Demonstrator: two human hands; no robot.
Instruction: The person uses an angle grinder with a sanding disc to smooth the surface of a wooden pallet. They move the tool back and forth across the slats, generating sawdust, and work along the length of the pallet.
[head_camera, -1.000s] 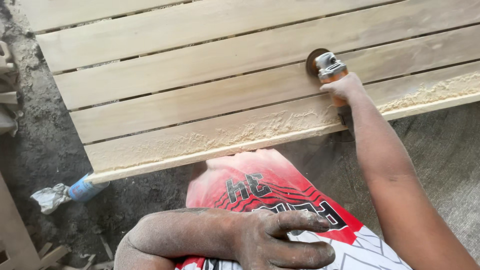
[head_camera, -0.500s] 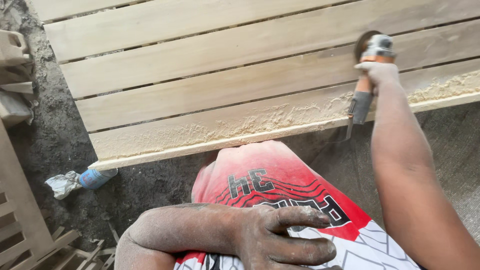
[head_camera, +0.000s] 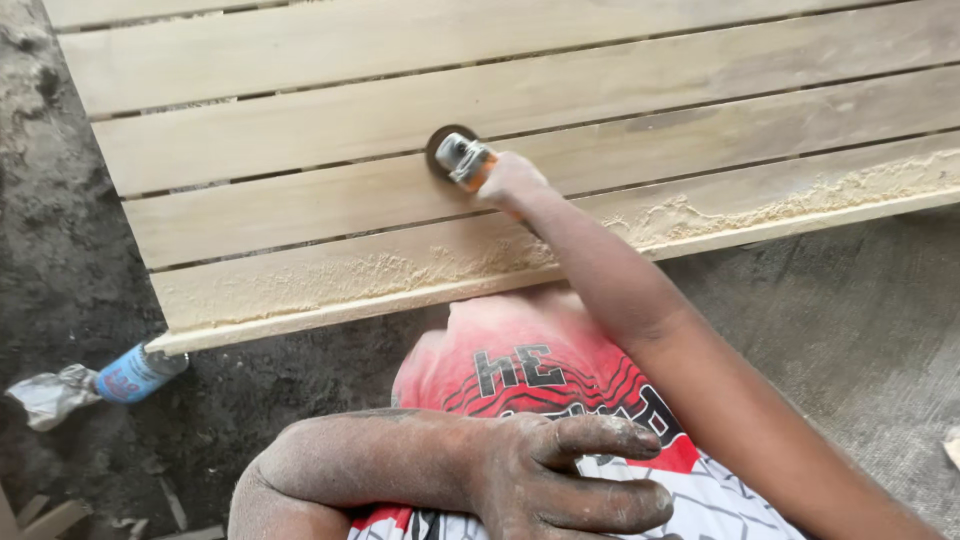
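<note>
Pale wooden slatted panel (head_camera: 300, 130) fills the upper part of the frame, its nearest slat heaped with fine yellow sawdust (head_camera: 420, 265). Right hand (head_camera: 512, 180) is wrapped tight around a small orange-and-grey angle grinder (head_camera: 462, 160), whose dark round disc lies flat on a middle slat just left of centre. Left hand (head_camera: 560, 480) (thick with dust) rests open, fingers spread, on the red and white shirt (head_camera: 530, 365) at the bottom. A blue cylindrical can (head_camera: 135, 372) lies on the dirt floor at lower left.
</note>
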